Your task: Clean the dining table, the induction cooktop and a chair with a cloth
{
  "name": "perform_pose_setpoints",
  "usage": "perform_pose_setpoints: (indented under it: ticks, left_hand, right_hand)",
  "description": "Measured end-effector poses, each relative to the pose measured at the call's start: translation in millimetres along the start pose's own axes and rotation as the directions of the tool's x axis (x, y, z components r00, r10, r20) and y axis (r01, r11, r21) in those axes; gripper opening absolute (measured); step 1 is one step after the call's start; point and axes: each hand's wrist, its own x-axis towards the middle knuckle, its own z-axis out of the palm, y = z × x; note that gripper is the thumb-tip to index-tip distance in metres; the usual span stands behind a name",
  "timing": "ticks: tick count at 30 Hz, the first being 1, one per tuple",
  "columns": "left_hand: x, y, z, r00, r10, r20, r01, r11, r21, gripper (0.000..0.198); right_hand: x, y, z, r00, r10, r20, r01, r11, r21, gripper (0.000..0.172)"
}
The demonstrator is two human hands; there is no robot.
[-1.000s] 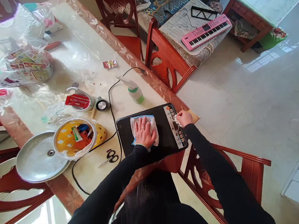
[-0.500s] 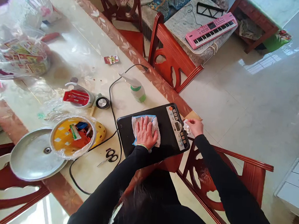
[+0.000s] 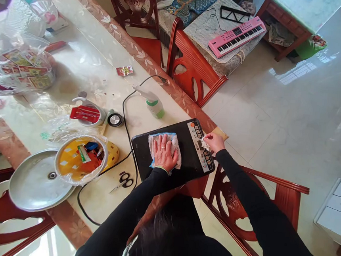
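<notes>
A black induction cooker (image 3: 185, 161) lies at the near corner of the table. My left hand (image 3: 164, 153) lies flat, fingers stretched, on a blue-edged white cloth (image 3: 175, 144) spread on the cooker's glass top. My right hand (image 3: 215, 142) is closed on a small white wad (image 3: 206, 145) and presses it against the cooker's control panel (image 3: 200, 146) at the right edge. Both arms wear black sleeves.
A green-banded spray bottle (image 3: 153, 102) lies behind the cooker, with its black cord (image 3: 127, 128) running past scissors (image 3: 124, 179). A yellow bowl under plastic wrap (image 3: 80, 158), a metal lid (image 3: 38, 182) and snack bags (image 3: 23, 69) crowd the table's left. Red wooden chairs (image 3: 193, 70) flank the table.
My right hand moved off the panel toward the cooker's right edge, then came back onto the panel with the wad. My left hand stayed flat on the cloth.
</notes>
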Motion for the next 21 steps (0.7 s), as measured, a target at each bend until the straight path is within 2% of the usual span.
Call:
perform_pose_setpoints:
  ticks: [5, 12, 18, 21]
  left_hand:
    - [0, 0, 0.4, 1.0, -0.011, 0.021, 0.011, 1.0, -0.012, 0.046]
    - [0, 0, 1.8, 1.0, 0.004, -0.002, -0.004, 1.0, 0.018, 0.044]
    - [0, 2, -0.5, 1.0, 0.005, -0.018, -0.005, 1.0, 0.017, 0.043]
    - [0, 2, 0.5, 1.0, 0.003, -0.023, -0.003, 1.0, 0.011, 0.045]
  right_hand:
    - [6, -5, -2, 1.0, 0.03, 0.007, -0.029, 0.99, -0.141, 0.011]
    - [38, -35, 5, 1.0, -0.024, 0.001, 0.023, 0.977, -0.21, 0.013]
    - [17, -30, -3, 0.999, 0.034, 0.026, -0.028, 0.975, -0.222, 0.009]
    - [22, -36, -2, 0.998, 0.044, 0.038, -0.032, 0.964, -0.264, 0.011]
